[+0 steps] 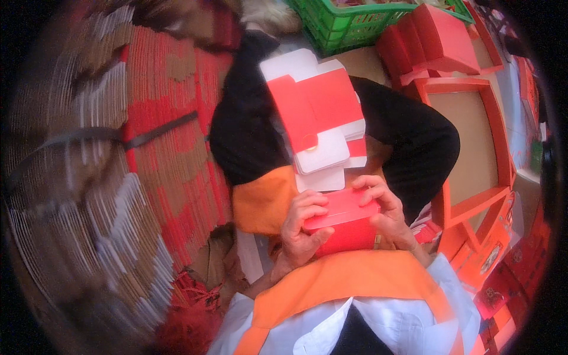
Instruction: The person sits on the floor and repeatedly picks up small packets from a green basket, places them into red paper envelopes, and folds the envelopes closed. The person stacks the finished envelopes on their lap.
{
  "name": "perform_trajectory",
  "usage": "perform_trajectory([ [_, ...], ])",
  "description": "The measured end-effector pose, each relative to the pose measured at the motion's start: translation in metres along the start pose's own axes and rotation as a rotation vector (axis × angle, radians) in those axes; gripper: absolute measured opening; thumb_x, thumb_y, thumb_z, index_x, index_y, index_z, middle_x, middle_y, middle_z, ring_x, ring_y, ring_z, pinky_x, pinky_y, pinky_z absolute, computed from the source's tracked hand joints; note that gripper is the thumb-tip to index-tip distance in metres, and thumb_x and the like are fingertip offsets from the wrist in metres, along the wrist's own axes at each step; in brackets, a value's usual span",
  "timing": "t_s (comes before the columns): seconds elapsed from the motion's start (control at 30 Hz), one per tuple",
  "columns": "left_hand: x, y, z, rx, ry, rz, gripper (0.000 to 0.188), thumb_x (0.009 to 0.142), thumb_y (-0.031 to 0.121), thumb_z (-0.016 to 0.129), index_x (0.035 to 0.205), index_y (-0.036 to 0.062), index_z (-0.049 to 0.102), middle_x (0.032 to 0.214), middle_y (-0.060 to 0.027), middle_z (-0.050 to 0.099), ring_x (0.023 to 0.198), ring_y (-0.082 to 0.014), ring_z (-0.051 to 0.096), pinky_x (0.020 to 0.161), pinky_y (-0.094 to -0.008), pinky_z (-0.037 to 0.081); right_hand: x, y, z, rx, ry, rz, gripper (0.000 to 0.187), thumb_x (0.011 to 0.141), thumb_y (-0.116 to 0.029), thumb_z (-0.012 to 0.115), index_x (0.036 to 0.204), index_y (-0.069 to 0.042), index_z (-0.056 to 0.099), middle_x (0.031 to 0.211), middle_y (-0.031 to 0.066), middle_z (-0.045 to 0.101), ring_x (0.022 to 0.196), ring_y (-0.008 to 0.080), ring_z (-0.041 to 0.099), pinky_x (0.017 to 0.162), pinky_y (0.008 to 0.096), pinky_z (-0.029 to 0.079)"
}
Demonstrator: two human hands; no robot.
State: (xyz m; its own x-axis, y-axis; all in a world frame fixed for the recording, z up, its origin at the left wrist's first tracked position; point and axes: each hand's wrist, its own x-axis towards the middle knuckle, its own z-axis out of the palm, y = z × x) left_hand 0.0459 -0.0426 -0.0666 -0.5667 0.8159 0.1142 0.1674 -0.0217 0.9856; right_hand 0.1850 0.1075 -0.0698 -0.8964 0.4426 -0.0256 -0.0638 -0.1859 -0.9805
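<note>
Both hands hold a small red cardboard box close to my chest. My left hand wraps its left end with the thumb on the front face. My right hand grips the right end, fingers curled over the top edge. Just beyond the box, a stack of flat red and white box blanks rests on my lap, over black trousers and an orange apron.
A tall strapped stack of flattened corrugated cardboard fills the left side. To the right lie an open red tray-shaped box and folded red boxes. A green plastic crate stands at the top.
</note>
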Motion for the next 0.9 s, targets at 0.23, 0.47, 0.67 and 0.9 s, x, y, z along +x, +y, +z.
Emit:
perform_trajectory([
  [0.23,0.005,0.005,0.005,-0.003,0.033,-0.271,0.022,0.078,0.007,0.064,0.096,0.0019,0.053,0.101,-0.0120,0.055,0.097,-0.0232,0.053,0.084,-0.0291,0.043,0.008,-0.015,0.014,0.009,0.225,0.254,0.025,0.081,0.002,0.054,0.105,-0.001,0.049,0.103,0.0082,0.052,0.097,0.0130,0.050,0.083,0.0234,0.040],
  [0.47,0.010,0.007,0.003,-0.100,-0.026,-0.408,0.016,0.081,0.006,0.056,0.097,0.0014,0.053,0.101,-0.0113,0.055,0.096,-0.0214,0.053,0.083,-0.0290,0.043,0.011,-0.011,0.007,-0.056,0.138,0.253,0.010,0.082,0.001,0.051,0.091,0.000,0.053,0.099,0.0075,0.054,0.093,0.0141,0.051,0.081,0.0250,0.040],
  [0.67,0.007,0.000,0.004,-0.014,-0.035,-0.176,0.012,0.083,0.005,0.053,0.093,0.0005,0.056,0.101,-0.0124,0.056,0.097,-0.0242,0.053,0.085,-0.0314,0.043,0.010,-0.009,0.005,-0.029,0.170,0.289,0.008,0.084,-0.001,0.047,0.087,0.000,0.054,0.096,0.0085,0.056,0.093,0.0158,0.052,0.082,0.0264,0.040],
  [0.9,-0.002,-0.014,0.007,0.059,0.060,-0.054,0.006,0.081,0.002,0.057,0.085,-0.0010,0.059,0.094,-0.0119,0.061,0.093,-0.0252,0.056,0.082,-0.0321,0.044,0.003,0.006,0.001,-0.276,0.120,0.084,0.009,0.083,-0.001,0.047,0.083,0.000,0.056,0.097,0.0119,0.058,0.092,0.0213,0.055,0.081,0.0293,0.043],
])
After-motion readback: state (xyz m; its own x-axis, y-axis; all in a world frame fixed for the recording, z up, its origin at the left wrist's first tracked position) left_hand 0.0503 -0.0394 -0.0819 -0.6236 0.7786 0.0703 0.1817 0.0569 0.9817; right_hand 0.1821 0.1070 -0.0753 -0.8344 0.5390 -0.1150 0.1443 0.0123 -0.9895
